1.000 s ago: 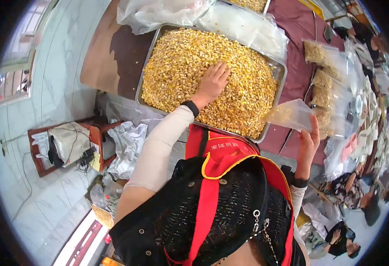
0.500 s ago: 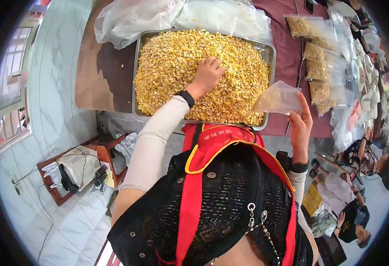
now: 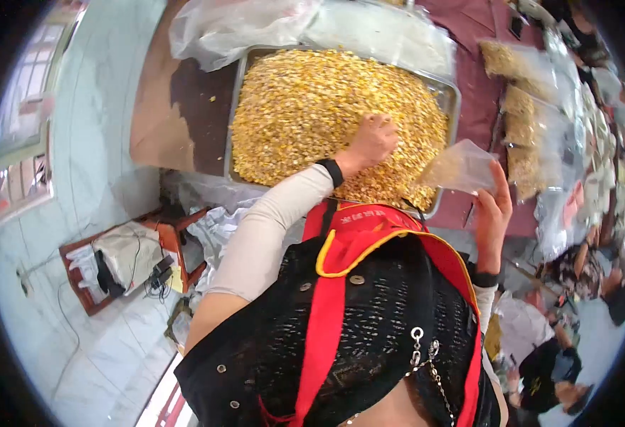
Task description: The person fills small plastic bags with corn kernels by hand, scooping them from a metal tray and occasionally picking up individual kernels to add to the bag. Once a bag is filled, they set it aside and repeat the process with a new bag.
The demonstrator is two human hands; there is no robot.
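Observation:
A metal tray (image 3: 235,107) is heaped with small yellow pieces (image 3: 312,107) that look like dried corn kernels. Over the right half of the heap, my left hand (image 3: 373,142) is closed, its fingers curled around some of the pieces; how many is hidden. At the tray's right front corner, a clear plastic bag (image 3: 462,167) slants with its lower part over the heap and some yellow pieces inside. My right hand (image 3: 494,206) grips the bag's upper end between thumb and fingers.
Filled clear bags (image 3: 522,117) lie in a row on the dark red cloth (image 3: 472,92) to the right. Plastic sheeting (image 3: 383,35) lies behind the tray. A red-brown wooden stand (image 3: 88,299) is at lower left. Other people (image 3: 547,370) are at the far right.
My left hand has shifted right and toward me over the heap, and its fingers have curled closed. My right hand still holds the bag. The whole view has shifted slightly.

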